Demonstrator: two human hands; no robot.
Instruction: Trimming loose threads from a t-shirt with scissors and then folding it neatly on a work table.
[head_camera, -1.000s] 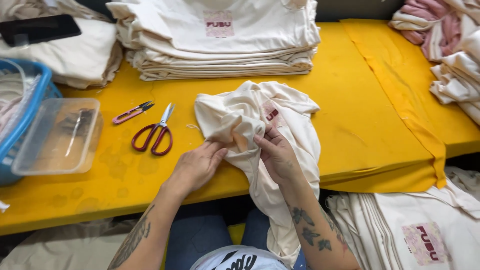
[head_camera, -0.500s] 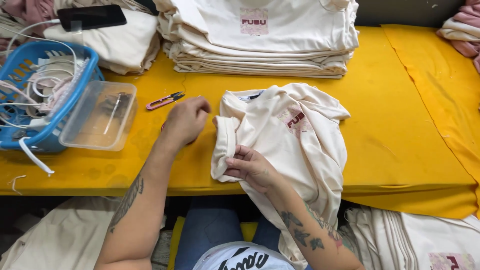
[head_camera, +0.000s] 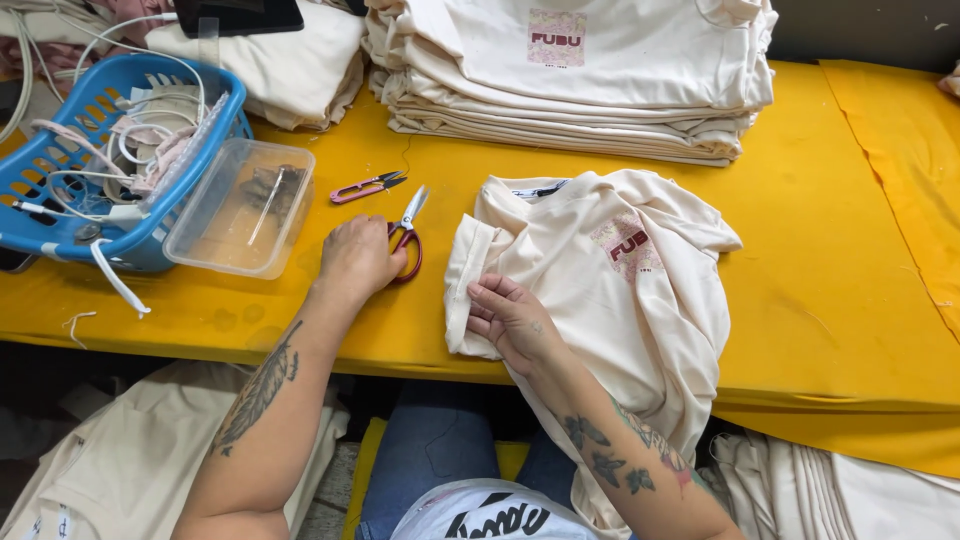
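A cream T-shirt (head_camera: 620, 280) with a pink printed patch lies crumpled on the yellow table (head_camera: 820, 300), part of it hanging over the front edge. My right hand (head_camera: 510, 320) pinches its folded left edge between thumb and fingers. My left hand (head_camera: 360, 258) rests on the red handles of a pair of scissors (head_camera: 408, 228), whose blades point away from me. Whether the fingers are through the handles is hidden.
Small pink thread snips (head_camera: 365, 187) lie beyond the scissors. A clear plastic box (head_camera: 240, 208) and a blue basket (head_camera: 90, 170) of white cords stand at the left. A tall stack of folded cream shirts (head_camera: 570, 80) fills the back. More shirts lie below the table.
My left hand has come off the shirt and moved left onto the scissors. My right hand stayed on the shirt's edge. The camera view has shifted to the left.
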